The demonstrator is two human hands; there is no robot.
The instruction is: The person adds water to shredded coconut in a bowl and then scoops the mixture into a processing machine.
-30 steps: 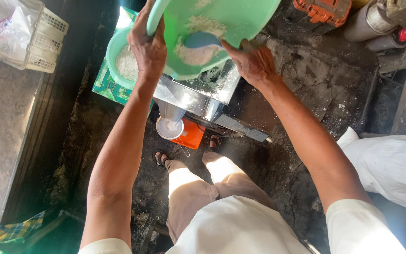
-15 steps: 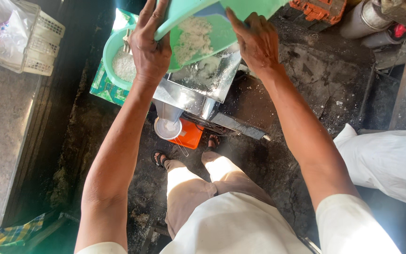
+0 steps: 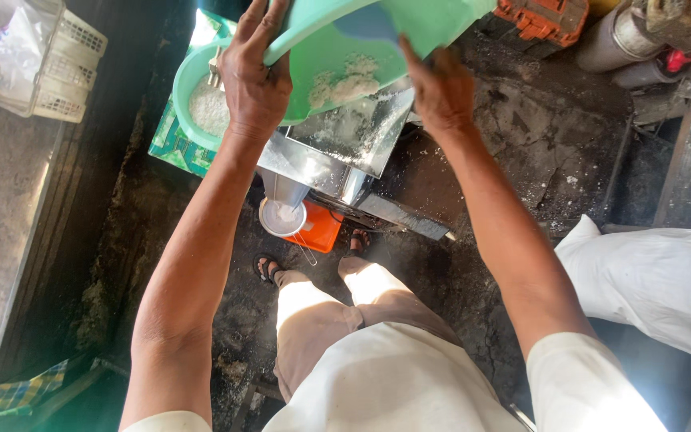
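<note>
Your stance: you stand over the metal machine [image 3: 321, 172], sandalled feet just short of it on the dark floor [image 3: 521, 160].
Below the spout: a small white cup [image 3: 281, 218] sits on an orange block [image 3: 321, 228].
Left hand [image 3: 253, 80]: grip closed on the near rim of the tilted green basin [image 3: 345, 48], fingers spread up its outer wall.
Right hand [image 3: 441, 88]: clamped on the basin's right rim.
Basin contents: white clumpy powder [image 3: 345, 84] clings to the inside, directly above the machine's open hopper [image 3: 353, 132].
Pour advice: keep the lip over the hopper; tip slowly so clumps don't spill.
Behind left: second green bowl [image 3: 197, 100] holding white grains.
</note>
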